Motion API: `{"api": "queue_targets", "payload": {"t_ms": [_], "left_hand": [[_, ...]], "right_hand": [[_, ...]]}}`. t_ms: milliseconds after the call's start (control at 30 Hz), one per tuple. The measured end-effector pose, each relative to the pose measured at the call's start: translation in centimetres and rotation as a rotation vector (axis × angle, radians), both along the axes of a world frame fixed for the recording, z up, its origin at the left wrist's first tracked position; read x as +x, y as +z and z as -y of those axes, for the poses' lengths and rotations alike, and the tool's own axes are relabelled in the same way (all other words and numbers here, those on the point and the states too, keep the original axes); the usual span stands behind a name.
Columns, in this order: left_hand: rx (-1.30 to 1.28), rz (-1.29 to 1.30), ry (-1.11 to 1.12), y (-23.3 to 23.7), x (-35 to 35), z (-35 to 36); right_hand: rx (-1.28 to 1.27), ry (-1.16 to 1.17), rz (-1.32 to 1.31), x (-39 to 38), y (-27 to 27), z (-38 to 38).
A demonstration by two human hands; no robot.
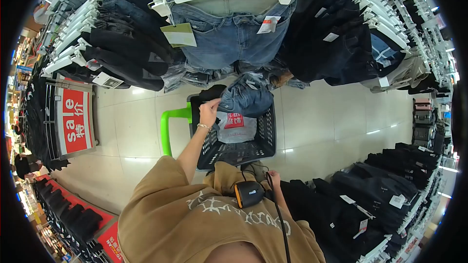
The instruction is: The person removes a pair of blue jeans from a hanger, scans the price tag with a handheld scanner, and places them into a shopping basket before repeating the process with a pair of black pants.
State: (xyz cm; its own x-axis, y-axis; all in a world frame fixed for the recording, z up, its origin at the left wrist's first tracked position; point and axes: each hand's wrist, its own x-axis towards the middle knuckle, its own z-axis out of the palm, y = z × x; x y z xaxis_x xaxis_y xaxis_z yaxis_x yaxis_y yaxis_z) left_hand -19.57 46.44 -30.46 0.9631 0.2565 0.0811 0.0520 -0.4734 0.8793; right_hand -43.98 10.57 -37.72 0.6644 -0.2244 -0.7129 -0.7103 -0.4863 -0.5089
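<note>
My left hand [208, 113] reaches over a black shopping basket [229, 155] with a green handle [165, 129]. Its fingers are pinched at the edge of a bundled pair of blue jeans [249, 98], which lies across the far side of the basket. Inside the basket sits a white plastic bag [238, 134] with a red printed square. My right hand [275, 179] is low at my side, close to a black cord [282, 219]. It looks closed, but what its fingers hold is hidden. A black pouch-like device with orange edging [249, 194] hangs at my front.
Blue jeans on white hangers [239, 34] hang just beyond the basket, with dark trousers [324, 39] on racks to either side. A red sale sign [75, 121] stands left. Black garments [360, 195] fill a rack at the lower right. Pale tiled floor [331, 117] surrounds the basket.
</note>
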Motion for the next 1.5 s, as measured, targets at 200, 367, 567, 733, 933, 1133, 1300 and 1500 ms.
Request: {"api": "queue_targets", "payload": {"t_ms": [200,367,567,733,933,1133,1300,1500], "left_hand": [[-0.039,0.012,-0.154,7.4,-4.4,3.2],[-0.073,-0.099,-0.386,15.4,-6.1,2.7],[-0.024,0.038,-0.594,23.4,-7.4,3.3],[-0.237,0.136,-0.678,28.7,-9.1,2.6],[-0.909,0.303,-0.637,28.6,-9.5,3.1],[-0.985,0.327,-0.495,27.6,-8.9,3.8],[-0.978,0.387,-0.134,27.3,-7.9,1.8],[-0.822,0.401,0.006,26.7,-7.0,-0.5]], "right_hand": [[0.141,-0.001,0.088,1.0,-5.4,2.2],[0.427,-0.108,0.266,8.5,-2.4,1.9],[0.434,0.021,0.371,16.8,7.5,-1.2],[0.689,0.22,0.402,19.1,14.7,-4.2],[1.0,0.355,0.17,18.3,15.4,-7.8],[1.132,0.047,0.1,17.3,13.2,-5.9],[1.273,-0.176,0.319,18.8,17.0,-2.3],[0.904,-0.186,0.715,21.3,26.2,-1.2]]}}
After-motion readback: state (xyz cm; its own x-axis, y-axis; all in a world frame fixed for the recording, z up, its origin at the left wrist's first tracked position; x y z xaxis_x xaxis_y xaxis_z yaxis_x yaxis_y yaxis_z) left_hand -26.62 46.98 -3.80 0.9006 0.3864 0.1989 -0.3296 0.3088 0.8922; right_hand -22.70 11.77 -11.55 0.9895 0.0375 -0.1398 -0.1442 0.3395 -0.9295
